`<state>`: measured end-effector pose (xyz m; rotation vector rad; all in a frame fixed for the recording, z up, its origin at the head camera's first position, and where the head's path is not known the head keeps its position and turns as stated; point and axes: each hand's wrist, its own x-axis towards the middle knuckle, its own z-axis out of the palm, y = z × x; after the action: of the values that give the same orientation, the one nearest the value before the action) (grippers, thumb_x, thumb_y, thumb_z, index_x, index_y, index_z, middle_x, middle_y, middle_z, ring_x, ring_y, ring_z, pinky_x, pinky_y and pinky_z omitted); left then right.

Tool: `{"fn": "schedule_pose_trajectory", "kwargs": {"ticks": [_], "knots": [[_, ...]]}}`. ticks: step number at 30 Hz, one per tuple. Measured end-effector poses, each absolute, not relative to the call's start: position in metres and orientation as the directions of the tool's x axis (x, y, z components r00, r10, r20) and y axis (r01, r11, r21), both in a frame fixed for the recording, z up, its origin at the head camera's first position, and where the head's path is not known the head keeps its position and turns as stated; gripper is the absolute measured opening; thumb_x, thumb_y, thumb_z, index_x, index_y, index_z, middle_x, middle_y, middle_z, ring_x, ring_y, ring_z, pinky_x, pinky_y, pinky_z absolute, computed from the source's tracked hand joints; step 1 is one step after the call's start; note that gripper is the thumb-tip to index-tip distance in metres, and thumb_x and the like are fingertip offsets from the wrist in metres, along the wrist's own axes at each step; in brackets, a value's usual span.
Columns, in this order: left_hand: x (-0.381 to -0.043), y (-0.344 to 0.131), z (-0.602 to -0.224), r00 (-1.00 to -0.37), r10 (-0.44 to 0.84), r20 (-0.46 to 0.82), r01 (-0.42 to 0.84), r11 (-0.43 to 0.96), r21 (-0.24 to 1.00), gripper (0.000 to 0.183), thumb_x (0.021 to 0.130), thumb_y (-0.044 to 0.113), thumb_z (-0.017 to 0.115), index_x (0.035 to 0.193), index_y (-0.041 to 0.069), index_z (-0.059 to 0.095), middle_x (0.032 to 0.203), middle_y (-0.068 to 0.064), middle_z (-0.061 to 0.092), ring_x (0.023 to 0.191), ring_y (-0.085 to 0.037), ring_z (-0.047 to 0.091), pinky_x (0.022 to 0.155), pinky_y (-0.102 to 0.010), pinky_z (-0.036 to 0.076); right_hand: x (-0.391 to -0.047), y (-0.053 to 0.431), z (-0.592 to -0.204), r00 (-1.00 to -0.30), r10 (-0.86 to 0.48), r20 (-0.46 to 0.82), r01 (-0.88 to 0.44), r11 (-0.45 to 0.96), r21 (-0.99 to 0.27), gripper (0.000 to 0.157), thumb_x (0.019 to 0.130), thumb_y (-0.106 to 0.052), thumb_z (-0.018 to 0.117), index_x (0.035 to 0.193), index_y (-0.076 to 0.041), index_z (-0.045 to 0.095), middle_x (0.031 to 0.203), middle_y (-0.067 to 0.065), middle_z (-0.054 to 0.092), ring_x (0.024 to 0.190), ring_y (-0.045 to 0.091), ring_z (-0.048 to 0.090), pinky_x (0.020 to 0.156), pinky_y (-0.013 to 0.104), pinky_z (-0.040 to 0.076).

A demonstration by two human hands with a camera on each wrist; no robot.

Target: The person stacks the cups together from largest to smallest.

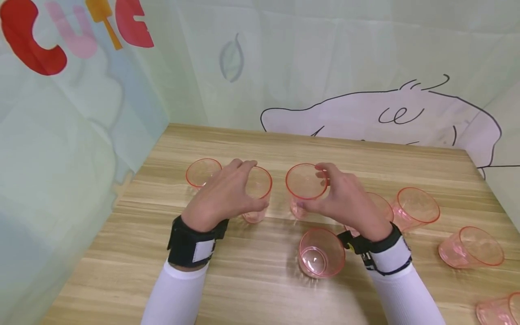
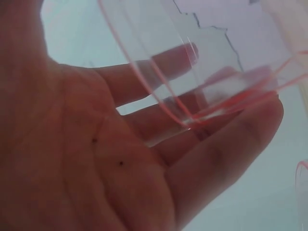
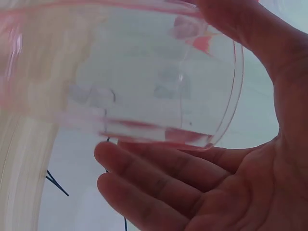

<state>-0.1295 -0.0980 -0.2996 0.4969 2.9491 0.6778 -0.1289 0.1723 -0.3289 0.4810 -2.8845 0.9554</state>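
Left hand (image 1: 223, 194), centre of head view: fingers half open, curved round the left cup (image 1: 259, 192), thumb at its near side, fingertips at the far rim. Right hand (image 1: 347, 196), right of centre: fingers likewise bent round the right cup (image 1: 305, 187), which lies between thumb and fingertips. Front cup (image 1: 322, 253) upright on the counter (image 1: 243, 289), below centre. Bases of both held cups: contact unclear.
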Motion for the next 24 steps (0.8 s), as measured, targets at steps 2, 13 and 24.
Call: {"fn": "schedule_pose_trajectory", "kwargs": {"ticks": [2,13,24], "knots": [[-0.130,-0.098,-0.300,-0.943,0.332,0.003,0.300,0.850,0.434,0.075,0.077,0.045,0.075,0.138,0.007,0.054,0.124,-0.010,0.056,0.102,-0.025,0.060,0.088,-0.044,0.051,-0.128,0.173,-0.328,-0.951,-0.269,0.153,-0.306,0.744,-0.594,0.090,0.070,-0.048,0.090,0.137,-0.003,0.050,0.125,0.018,0.067,0.106,0.029,0.064,0.085,0.048,0.053],[-0.130,-0.096,-0.301,-0.940,0.342,-0.001,0.306,0.843,0.442,0.079,0.078,0.047,0.075,0.142,0.009,0.051,0.130,-0.011,0.055,0.109,-0.026,0.059,0.093,-0.045,0.049,-0.126,0.180,-0.318,-0.940,-0.236,0.245,-0.340,0.658,-0.672,0.086,0.071,-0.042,0.092,0.136,-0.004,0.051,0.119,0.016,0.067,0.102,0.029,0.064,0.089,0.046,0.054],[-0.133,-0.093,-0.302,-0.935,0.354,0.007,0.320,0.838,0.442,0.080,0.078,0.047,0.075,0.144,0.009,0.051,0.134,-0.011,0.054,0.114,-0.026,0.058,0.096,-0.045,0.049,-0.119,0.187,-0.306,-0.926,-0.159,0.344,-0.366,0.603,-0.709,0.079,0.072,-0.034,0.092,0.136,-0.008,0.053,0.115,0.011,0.069,0.102,0.023,0.065,0.085,0.040,0.056]]}}
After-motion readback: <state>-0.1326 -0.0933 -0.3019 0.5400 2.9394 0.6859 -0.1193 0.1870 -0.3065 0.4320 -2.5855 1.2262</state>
